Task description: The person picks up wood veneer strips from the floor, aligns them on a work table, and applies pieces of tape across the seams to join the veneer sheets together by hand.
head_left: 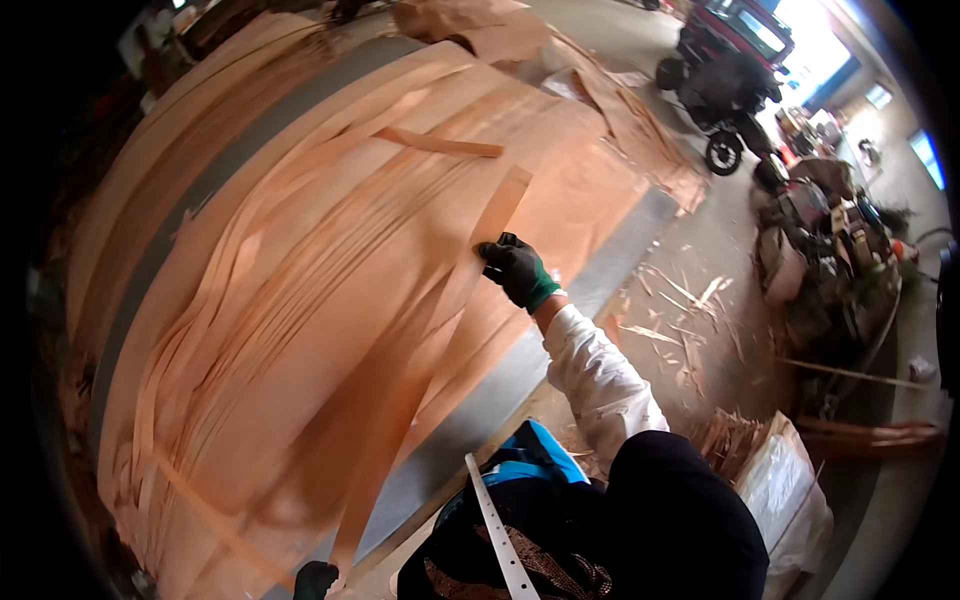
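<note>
A long narrow strip of thin wood veneer (405,385) runs diagonally from the bottom of the view to the upper middle. My right hand (515,270), in a black and green glove, is closed on the strip's edge near its upper end. At the bottom edge my left hand (316,580), in a dark glove, is at the strip's lower end; its fingers are mostly hidden. Under the strip lie wide veneer sheets (330,340) with wavy, layered edges. A short loose strip (440,144) rests on the sheets farther up.
The grey table edge (510,385) runs close in front of my body. Wood scraps (690,320) litter the floor at the right. A three-wheeled vehicle (730,75) stands at the back right, with piled bags (790,250) below it. A plastic-wrapped bundle (785,490) is at the lower right.
</note>
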